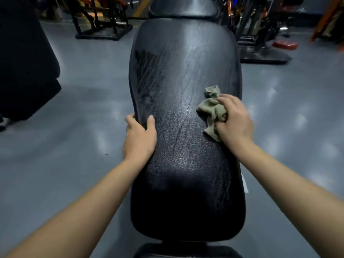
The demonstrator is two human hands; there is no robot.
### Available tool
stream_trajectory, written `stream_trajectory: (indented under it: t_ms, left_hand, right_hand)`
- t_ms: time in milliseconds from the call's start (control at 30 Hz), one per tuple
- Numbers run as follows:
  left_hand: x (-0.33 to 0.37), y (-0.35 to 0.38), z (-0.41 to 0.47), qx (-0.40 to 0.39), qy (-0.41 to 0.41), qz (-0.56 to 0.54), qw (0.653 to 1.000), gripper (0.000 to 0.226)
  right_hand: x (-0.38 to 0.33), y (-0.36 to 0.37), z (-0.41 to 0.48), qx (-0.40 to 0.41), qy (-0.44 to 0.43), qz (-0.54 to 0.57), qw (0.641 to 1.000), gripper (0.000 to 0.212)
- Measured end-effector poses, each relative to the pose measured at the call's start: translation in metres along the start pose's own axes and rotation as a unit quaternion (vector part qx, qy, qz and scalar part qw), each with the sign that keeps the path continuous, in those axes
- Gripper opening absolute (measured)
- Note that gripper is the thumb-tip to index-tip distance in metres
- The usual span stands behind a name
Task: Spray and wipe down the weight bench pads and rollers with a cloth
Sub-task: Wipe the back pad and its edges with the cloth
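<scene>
- A gym: a long black padded weight bench (184, 90) fills the middle.
- Black and orange machine frames (104, 21) stand behind it on a smooth grey floor (83, 90).
- A red pad (285, 45) sits on equipment at the right.

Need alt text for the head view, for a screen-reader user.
A person's right hand holds a crumpled olive cloth against a long black bench pad, while the left hand grips the pad's left edge. Gym machines stand on the grey floor behind.
</scene>
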State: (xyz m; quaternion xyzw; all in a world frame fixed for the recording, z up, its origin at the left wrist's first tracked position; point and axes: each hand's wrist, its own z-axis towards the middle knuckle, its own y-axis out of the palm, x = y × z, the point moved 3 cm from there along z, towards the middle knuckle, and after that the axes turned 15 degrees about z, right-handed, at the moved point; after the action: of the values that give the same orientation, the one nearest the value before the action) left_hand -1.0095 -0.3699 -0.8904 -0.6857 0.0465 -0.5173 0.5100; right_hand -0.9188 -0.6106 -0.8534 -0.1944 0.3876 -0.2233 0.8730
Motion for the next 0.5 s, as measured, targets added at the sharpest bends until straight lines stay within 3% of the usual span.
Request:
stream_trajectory:
  t_ms: [200, 267, 400, 500]
  left_hand:
    - [0.011, -0.002, -0.013, 0.031, -0.017, 0.078, 0.996, 0.055]
    - [0.018, -0.004, -0.01, 0.052, -0.001, 0.132, 0.99, 0.061]
    - [0.052, -0.016, 0.011, 0.102, 0.184, 0.233, 0.949, 0.059]
    - [0.09, -0.014, 0.039, 0.078, 0.264, 0.285, 0.918, 0.062]
  right_hand:
    - [-0.031, -0.007, -0.101, -0.134, -0.127, 0.034, 0.982, 0.041]
    - [-0.025, -0.011, -0.099, -0.17, -0.152, 0.023, 0.973, 0.038]
    - [-0.001, 0.0, -0.03, -0.162, -0.037, -0.011, 0.986, 0.067]
    - [0.008, 0.015, 0.051, -0.1, 0.029, -0.012, 0.994, 0.063]
